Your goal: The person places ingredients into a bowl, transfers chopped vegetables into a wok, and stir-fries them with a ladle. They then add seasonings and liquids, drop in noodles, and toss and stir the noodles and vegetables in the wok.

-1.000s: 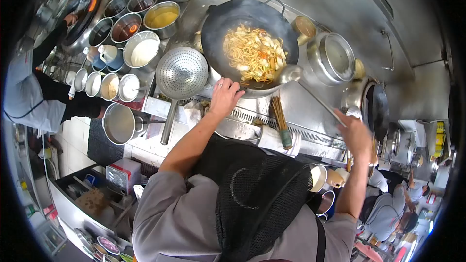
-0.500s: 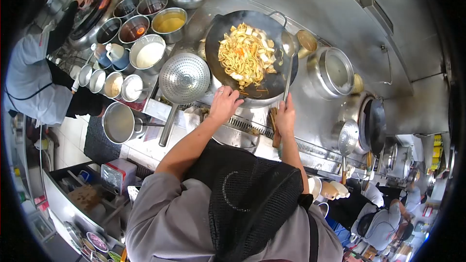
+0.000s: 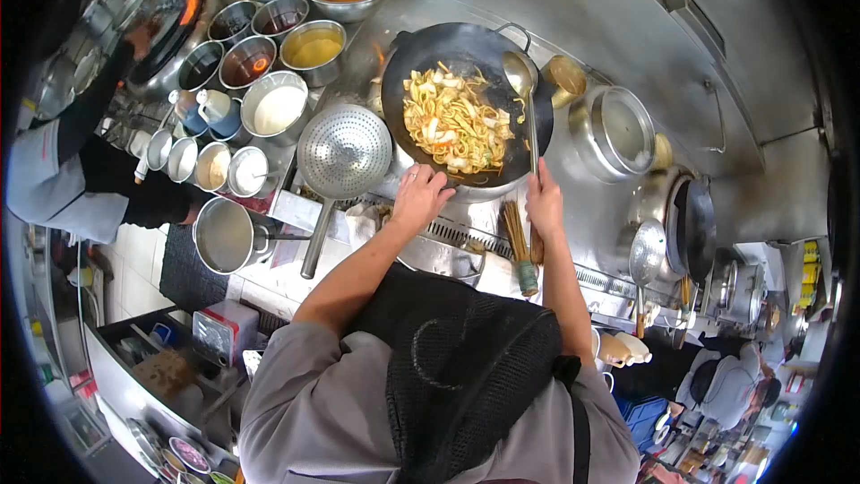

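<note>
A dark wok (image 3: 466,45) holds a heap of noodles with pale cabbage and orange bits (image 3: 455,121). My left hand (image 3: 419,197) is closed at the wok's near rim; a cloth or handle beneath it cannot be made out. In my right hand (image 3: 545,202) is the long handle of a metal ladle (image 3: 520,74), whose bowl rests over the wok's far right side. Left of the wok lies a perforated skimmer (image 3: 344,152), its handle toward me. A bundled bamboo brush (image 3: 520,246) lies just left of my right hand.
Metal bowls of sauces and seasonings (image 3: 313,45) stand at the upper left. Stacked steel pots (image 3: 618,134) are right of the wok, with another skimmer (image 3: 647,253) nearer. At the far left a co-worker (image 3: 54,170) is beside a flaming wok. More people are at lower right.
The ladle has swung from the wok's near right rim to its far right side, with my right hand moving left. The noodles have shifted and turned over. My left hand has stayed at the rim.
</note>
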A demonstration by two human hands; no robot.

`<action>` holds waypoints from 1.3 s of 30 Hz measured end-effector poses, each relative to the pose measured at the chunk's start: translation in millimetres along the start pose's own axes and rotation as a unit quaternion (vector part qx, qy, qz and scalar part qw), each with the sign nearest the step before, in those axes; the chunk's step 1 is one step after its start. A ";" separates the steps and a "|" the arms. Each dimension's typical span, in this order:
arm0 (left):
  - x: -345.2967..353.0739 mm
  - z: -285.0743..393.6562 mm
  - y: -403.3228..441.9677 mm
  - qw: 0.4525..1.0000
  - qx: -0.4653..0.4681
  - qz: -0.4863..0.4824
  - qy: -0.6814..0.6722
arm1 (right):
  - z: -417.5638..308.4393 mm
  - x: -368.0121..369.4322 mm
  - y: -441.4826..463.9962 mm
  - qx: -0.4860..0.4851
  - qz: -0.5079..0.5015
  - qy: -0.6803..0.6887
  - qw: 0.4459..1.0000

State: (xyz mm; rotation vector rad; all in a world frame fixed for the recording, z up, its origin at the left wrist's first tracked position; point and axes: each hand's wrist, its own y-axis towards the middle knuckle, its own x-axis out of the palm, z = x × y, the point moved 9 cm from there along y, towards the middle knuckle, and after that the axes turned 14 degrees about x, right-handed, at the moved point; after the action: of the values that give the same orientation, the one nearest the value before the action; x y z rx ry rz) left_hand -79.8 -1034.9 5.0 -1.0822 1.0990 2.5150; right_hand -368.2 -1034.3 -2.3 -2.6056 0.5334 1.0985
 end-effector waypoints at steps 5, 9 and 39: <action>3.1 -0.1 0.1 1.000 0.010 0.001 0.007 | -64.3 33.1 1.4 0.164 -0.144 0.167 0.961; 1.6 -0.5 0.3 1.000 -0.003 -0.004 0.002 | -59.4 66.5 -18.2 0.109 -0.304 0.196 0.926; 0.6 -0.3 0.4 1.000 0.000 0.015 0.001 | 39.7 -64.8 -41.2 -0.105 -0.021 -0.141 0.984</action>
State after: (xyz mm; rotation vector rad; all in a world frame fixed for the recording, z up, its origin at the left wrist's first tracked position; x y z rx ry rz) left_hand -80.2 -1035.5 4.7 -1.0766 1.1251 2.5367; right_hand -417.5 -967.5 21.9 -2.5514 0.3122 1.5531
